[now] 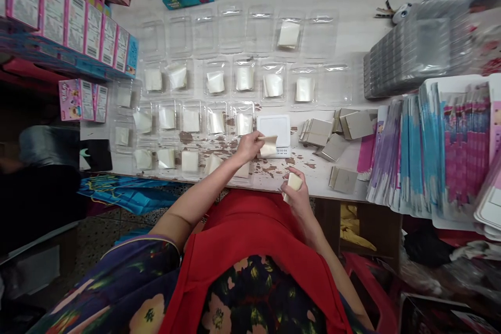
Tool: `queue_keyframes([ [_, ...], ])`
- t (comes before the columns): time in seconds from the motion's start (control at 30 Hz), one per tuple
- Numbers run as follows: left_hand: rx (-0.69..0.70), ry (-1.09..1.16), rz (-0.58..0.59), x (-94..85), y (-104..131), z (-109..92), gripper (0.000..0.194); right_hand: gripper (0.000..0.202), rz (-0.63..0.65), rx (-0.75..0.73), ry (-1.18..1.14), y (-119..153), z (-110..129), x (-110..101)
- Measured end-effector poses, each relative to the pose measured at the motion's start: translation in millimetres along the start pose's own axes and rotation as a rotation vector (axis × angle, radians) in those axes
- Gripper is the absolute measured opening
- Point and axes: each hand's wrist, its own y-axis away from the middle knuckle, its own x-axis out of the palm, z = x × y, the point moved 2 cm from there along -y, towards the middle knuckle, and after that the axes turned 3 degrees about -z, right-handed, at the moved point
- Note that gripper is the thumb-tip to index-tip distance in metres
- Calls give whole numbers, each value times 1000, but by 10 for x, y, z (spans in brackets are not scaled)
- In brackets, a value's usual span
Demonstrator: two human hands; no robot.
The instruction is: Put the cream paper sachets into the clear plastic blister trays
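Wearing red apron (250, 229), closest to cam. Pinching cream piece (269, 147) by edge in L hand (249, 147), over wht scale (274, 124); can't tell if touching. Gripping cream stack (293, 183) in R hand (299, 194), fingers curled round, nr table (270, 173) edge. Blocking some near clear trays (260, 31) w/ L forearm (207, 188). Seeing grey pieces (318, 132) to R, then coloured packs (410, 141).

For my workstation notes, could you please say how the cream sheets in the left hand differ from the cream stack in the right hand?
The sheets in the left hand look curved; the stack in the right hand looks flatter. The sheets are over the white weighing scale, while the stack is near the table edge. Both are cream.
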Motion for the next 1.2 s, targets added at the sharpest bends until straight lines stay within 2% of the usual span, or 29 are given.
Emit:
queue_keyframes([
  [0.1, 51, 9, -16, 98, -328, -130, 17, 57, -24, 4, -50, -26, 62, -76],
  [0.2, 168, -203, -83, 234, -493, -217, 20, 58, -28, 14, -100, -36, 90, -137],
  [0.3, 241, -428, -175, 320, -514, -243, 24, 58, -25, 40, -147, -34, 75, -180],
  [0.37, 250, -505, -262, 312, -489, -243, 28, 57, -39, 63, -153, -27, 61, -201],
  [0.47, 253, -510, -376, 206, -425, -227, 43, 57, -54, 106, -144, -12, 54, -210],
  [0.53, 260, -463, -371, 106, -355, -187, 40, 57, -50, 129, -143, -8, 58, -203],
  [0.67, 246, -315, -220, -47, -74, -6, 29, 55, -48, 146, -163, -28, 53, -175],
  [0.77, 201, -236, -94, -27, 267, 149, 22, 55, -48, 155, -167, -51, 24, -149],
  [0.83, 146, -97, 90, 90, 515, 212, 18, 57, -37, 152, -154, -59, 0, -121],
  [0.93, 17, 287, 433, 347, 840, 205, 24, 60, -9, 131, -134, -52, -24, -58],
  [1.0, -57, 475, 563, 481, 975, 146, 27, 61, 16, 108, -135, -33, -20, -5],
  [1.1, -148, 590, 585, 544, 1047, 39, 22, 60, 59, 68, -156, 7, 27, 65],
  [1.2, -239, 651, 591, 477, 1051, -69, 17, 59, 94, 32, -165, 45, 101, 100],
])
